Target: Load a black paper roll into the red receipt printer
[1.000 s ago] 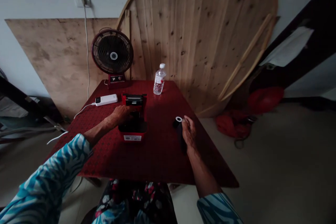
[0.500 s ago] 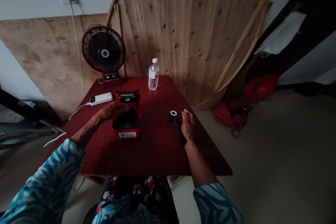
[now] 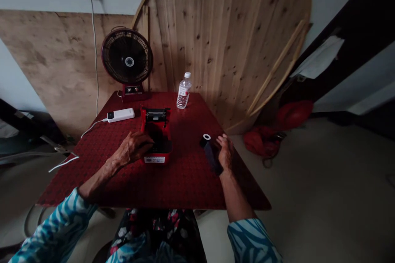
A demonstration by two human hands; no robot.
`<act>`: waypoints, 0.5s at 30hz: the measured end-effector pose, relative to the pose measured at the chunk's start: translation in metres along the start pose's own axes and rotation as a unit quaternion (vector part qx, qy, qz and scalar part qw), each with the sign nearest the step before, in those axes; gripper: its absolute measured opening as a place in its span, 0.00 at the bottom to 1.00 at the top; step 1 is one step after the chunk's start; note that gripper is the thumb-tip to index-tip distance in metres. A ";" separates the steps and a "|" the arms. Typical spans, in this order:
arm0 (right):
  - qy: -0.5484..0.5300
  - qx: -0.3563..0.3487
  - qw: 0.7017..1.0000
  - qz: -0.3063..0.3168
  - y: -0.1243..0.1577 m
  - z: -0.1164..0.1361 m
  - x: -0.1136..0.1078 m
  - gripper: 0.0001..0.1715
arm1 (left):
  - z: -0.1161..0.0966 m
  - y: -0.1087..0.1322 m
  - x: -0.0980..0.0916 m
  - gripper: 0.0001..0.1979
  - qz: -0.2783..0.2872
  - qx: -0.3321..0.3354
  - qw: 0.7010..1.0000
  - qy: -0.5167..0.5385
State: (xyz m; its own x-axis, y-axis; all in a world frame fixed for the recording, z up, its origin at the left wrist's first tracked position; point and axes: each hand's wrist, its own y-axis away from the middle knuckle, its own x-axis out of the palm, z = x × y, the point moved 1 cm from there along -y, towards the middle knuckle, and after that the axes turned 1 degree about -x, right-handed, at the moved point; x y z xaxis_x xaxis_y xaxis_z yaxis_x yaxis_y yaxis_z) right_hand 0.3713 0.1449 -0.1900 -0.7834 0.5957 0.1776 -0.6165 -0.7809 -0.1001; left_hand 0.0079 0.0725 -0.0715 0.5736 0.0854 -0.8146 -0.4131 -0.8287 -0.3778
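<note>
A small red-and-black printer [image 3: 156, 148] stands on the table with its lid [image 3: 156, 115] tipped back and a white label on its front. My left hand [image 3: 134, 146] rests at its near left edge, fingers bent together over the rim, the tips partly lost in the dark inside. Right of the printer lies a black roll [image 3: 203, 141] with a white core, and a dark strip [image 3: 212, 158] trails from it toward me. Beside the strip, my right hand [image 3: 225, 151] is turned on its side, fingers apart, with nothing seen in it.
A white power bank [image 3: 121, 115] with a cable lies left of the printer. Behind stand a fan [image 3: 127, 57] and a clear water bottle [image 3: 184, 92]. The red table's [image 3: 185, 185] right edge runs close to my right hand. Wooden boards [image 3: 212, 41] lean on the wall.
My left hand has drawn back toward me, from over the printer's open inside to its near left edge, and its fingers have bent. My right hand stays beside the strip. The view has shifted slightly.
</note>
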 end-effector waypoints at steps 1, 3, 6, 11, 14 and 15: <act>-0.008 -0.006 1.000 -0.017 0.000 0.004 -0.003 0.36 | -0.002 0.003 -0.001 0.11 0.002 0.018 1.000 -0.017; -0.030 -0.037 0.996 -0.079 0.004 0.021 -0.008 0.34 | -0.005 0.010 -0.001 0.11 -0.004 0.049 0.998 -0.043; -0.050 -0.140 0.981 -0.125 0.024 0.063 -0.005 0.27 | -0.008 0.016 0.002 0.11 -0.021 0.085 0.994 -0.061; -0.026 -0.196 0.971 0.136 0.063 0.104 0.065 0.26 | -0.008 0.021 0.004 0.14 -0.054 0.110 0.989 -0.080; -0.026 -0.076 0.965 0.250 0.061 0.087 0.124 0.30 | -0.008 0.023 0.005 0.14 -0.052 0.119 0.987 -0.095; -0.023 -0.048 0.964 0.260 0.057 0.080 0.140 0.31 | -0.008 0.023 0.005 0.14 -0.051 0.122 0.986 -0.099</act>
State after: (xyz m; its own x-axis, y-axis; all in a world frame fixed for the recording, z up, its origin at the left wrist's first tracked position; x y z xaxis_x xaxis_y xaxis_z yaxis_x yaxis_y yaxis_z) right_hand 0.2326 0.1690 -0.0925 -0.9857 0.1173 0.1211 -0.1471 -0.9495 -0.2771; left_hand 0.0069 0.0492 -0.0810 0.4811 0.2880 -0.8280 -0.5322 -0.6546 -0.5369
